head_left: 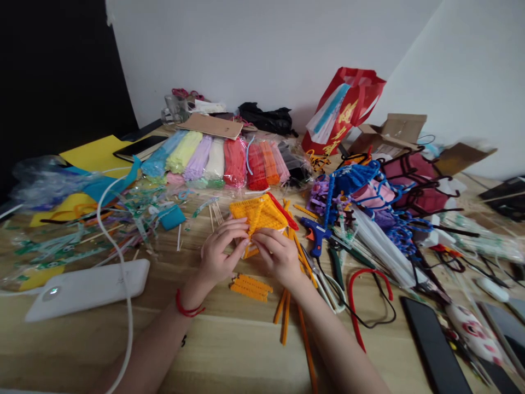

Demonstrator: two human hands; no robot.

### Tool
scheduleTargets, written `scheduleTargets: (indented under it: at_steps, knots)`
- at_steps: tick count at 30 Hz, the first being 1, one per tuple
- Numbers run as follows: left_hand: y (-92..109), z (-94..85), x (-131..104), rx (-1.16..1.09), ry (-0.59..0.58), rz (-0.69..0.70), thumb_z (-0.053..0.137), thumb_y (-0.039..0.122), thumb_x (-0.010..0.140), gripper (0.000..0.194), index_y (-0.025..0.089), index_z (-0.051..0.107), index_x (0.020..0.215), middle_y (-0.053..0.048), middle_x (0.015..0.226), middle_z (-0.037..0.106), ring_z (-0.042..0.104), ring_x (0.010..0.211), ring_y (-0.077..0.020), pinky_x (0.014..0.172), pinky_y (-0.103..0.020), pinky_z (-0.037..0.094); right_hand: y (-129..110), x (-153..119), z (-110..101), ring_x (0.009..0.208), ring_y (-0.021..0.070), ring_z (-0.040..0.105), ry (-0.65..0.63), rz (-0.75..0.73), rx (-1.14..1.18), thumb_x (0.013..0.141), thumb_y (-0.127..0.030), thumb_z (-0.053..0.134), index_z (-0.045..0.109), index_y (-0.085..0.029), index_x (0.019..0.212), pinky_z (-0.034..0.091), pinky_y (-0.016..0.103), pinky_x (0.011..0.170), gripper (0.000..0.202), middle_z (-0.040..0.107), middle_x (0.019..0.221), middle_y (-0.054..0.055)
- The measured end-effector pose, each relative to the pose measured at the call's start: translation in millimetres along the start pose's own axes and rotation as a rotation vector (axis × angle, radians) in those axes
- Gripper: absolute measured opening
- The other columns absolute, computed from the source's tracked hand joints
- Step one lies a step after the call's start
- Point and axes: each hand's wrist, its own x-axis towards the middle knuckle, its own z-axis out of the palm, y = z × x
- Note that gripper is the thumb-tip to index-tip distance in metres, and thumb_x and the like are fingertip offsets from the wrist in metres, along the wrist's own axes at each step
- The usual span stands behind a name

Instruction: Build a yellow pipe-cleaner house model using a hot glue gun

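The person's bare forearms (164, 331) slanted inward; left hand (223, 249) and right hand (281, 254) nearly met, backs upward, fingers bent, pinching.

wooden table (221, 350) | orange strips (251, 287) | glue gun (316, 236) | power bank (88, 290)

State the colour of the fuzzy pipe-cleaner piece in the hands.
The fuzzy pipe-cleaner piece is golden yellow; best seen in the head view.

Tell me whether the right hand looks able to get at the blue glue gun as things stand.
Likely yes: the glue gun lies just right of the right hand, with only slim orange strips seemingly between. That hand would first have to leave the yellow piece.
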Motion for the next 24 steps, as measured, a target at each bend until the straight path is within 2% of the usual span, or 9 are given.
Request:
scheduleTargets:
  at_steps: [4, 7, 11, 17, 24]
  knots:
    - [0.4, 1.8, -1.2, -0.006, 0.014, 0.004, 0.059, 0.014, 0.084, 0.013, 0.022, 0.061, 0.094, -0.005, 0.105, 0.068, 0.061, 0.112, -0.0221, 0.106, -0.049, 0.043, 0.0, 0.6, 1.6, 0.087, 0.016, 0.068, 0.031, 0.011, 0.048, 0.092, -0.018, 0.053, 0.068, -0.019, 0.098, 0.057, 0.027, 0.077, 0.016, 0.071, 0.093, 0.008]
    - [1.3, 3.1, -2.4, -0.031, 0.037, -0.045, 0.06, 0.015, 0.084, 0.021, 0.022, 0.06, 0.103, -0.006, 0.108, 0.067, 0.061, 0.113, -0.0225, 0.107, -0.048, 0.041, -0.9, 1.5, 3.3, 0.086, 0.0159, 0.068, 0.087, 0.049, 0.088, 0.091, -0.018, 0.055, 0.067, -0.02, 0.097, 0.057, 0.028, 0.078, 0.013, 0.071, 0.09, 0.007]
    - [1.8, 2.4, -2.2, -0.035, 0.012, -0.054, 0.06, 0.015, 0.084, 0.023, 0.022, 0.06, 0.106, -0.007, 0.111, 0.067, 0.06, 0.113, -0.0224, 0.108, -0.047, 0.04, -2.2, 2.1, 4.6, 0.085, 0.0166, 0.068, 0.139, 0.093, 0.076, 0.09, -0.021, 0.058, 0.066, -0.021, 0.101, 0.057, 0.029, 0.076, 0.014, 0.071, 0.093, 0.008]
    - [2.2, 1.2, -0.8, -0.021, 0.015, -0.018, 0.06, 0.014, 0.084, 0.022, 0.022, 0.062, 0.105, -0.006, 0.111, 0.067, 0.06, 0.113, -0.0223, 0.107, -0.047, 0.042, -0.8, 1.6, 4.3, 0.088, 0.0167, 0.069, 0.112, 0.063, 0.066, 0.091, -0.019, 0.057, 0.068, -0.02, 0.101, 0.056, 0.029, 0.081, 0.015, 0.072, 0.094, 0.008]
    - [3.7, 3.0, -2.0, -0.015, 0.018, -0.011, 0.06, 0.01, 0.083, 0.021, 0.023, 0.061, 0.1, -0.004, 0.106, 0.067, 0.06, 0.111, -0.0213, 0.106, -0.047, 0.041, 0.1, 1.3, 3.1, 0.088, 0.0162, 0.069, 0.079, 0.048, 0.067, 0.092, -0.017, 0.054, 0.068, -0.02, 0.098, 0.057, 0.029, 0.079, 0.016, 0.072, 0.093, 0.007]
